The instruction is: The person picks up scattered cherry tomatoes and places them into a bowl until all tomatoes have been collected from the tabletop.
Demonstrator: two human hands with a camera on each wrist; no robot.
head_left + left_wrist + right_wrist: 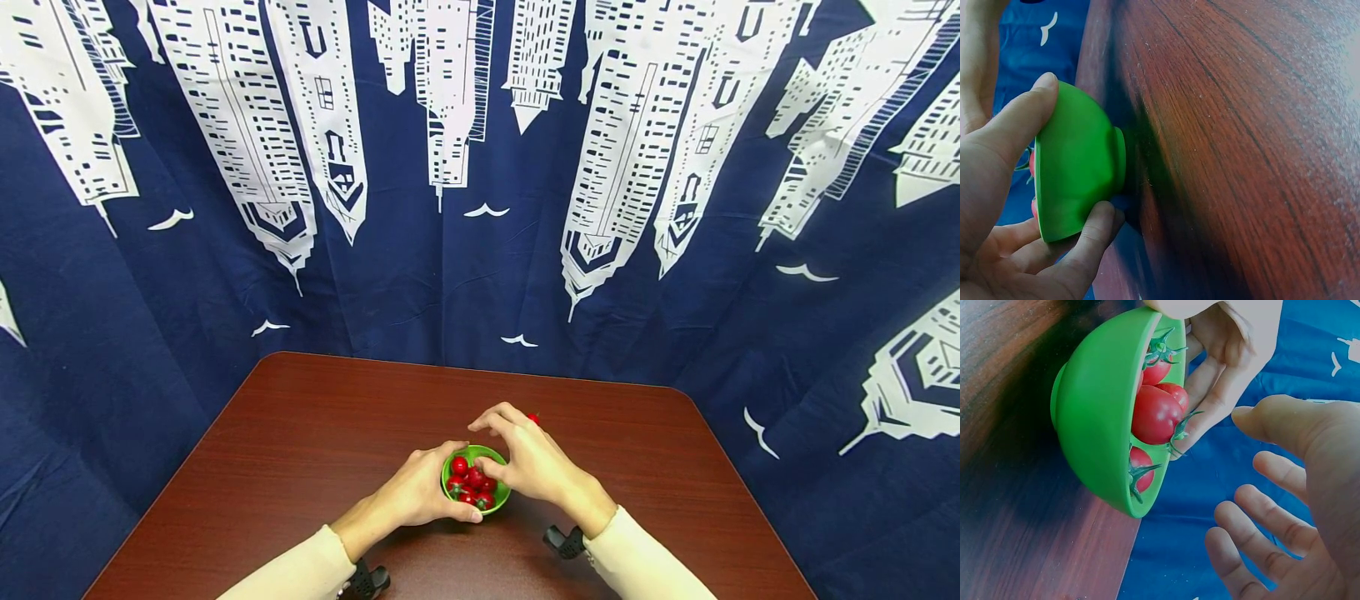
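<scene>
A green bowl [484, 454] stands near the middle of the table, holding several small red tomatoes [1155, 415] with green stems. My left hand [420, 487] grips its side, thumb on the rim and fingers around the outer wall [1079, 169]. Over the bowl's right side hovers my right hand [528, 458], thumb and fingers spread apart with nothing between them; in the right wrist view those fingers [1254, 531] are apart from the tomatoes. Beyond the right hand another red tomato [533, 418] shows, partly hidden. Whether the bowl's base touches the table cannot be told.
The dark red-brown wooden table [337, 417] has rounded far corners. Behind it hangs a navy cloth [442, 283] printed with white buildings and birds. A dark wrist camera [562, 542] is strapped at each cream sleeve.
</scene>
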